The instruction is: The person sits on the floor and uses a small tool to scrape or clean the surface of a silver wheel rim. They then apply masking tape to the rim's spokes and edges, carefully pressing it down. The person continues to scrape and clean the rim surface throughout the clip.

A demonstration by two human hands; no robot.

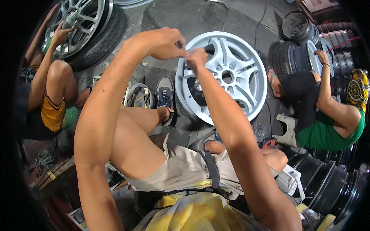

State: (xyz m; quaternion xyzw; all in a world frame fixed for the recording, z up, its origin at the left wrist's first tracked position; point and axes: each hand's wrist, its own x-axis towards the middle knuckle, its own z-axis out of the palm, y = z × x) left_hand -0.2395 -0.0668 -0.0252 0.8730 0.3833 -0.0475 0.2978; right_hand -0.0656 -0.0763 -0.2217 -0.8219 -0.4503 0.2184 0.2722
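Note:
A silver-grey alloy wheel rim [227, 77] with several split spokes and a round centre hole lies in front of me. My left hand [167, 44] is held over its upper left edge, the wrist bent and the fingers curled in. Close against it, fingertips nearly meeting, is my right hand [197, 58], closed and slightly blurred, over the rim's left spokes. Whatever the fingertips pinch is too small to make out. Through the gaps between the spokes the dark floor shows.
My shoe [165, 96] stands left of the rim, beside a bucket of tools [139, 96]. At left, a person handles a wheel with a tyre [96, 44]. At right, another person [335, 115] sits by a tyre [282, 57] and stacked dark rims [343, 61]. A cable [259, 29] crosses the floor.

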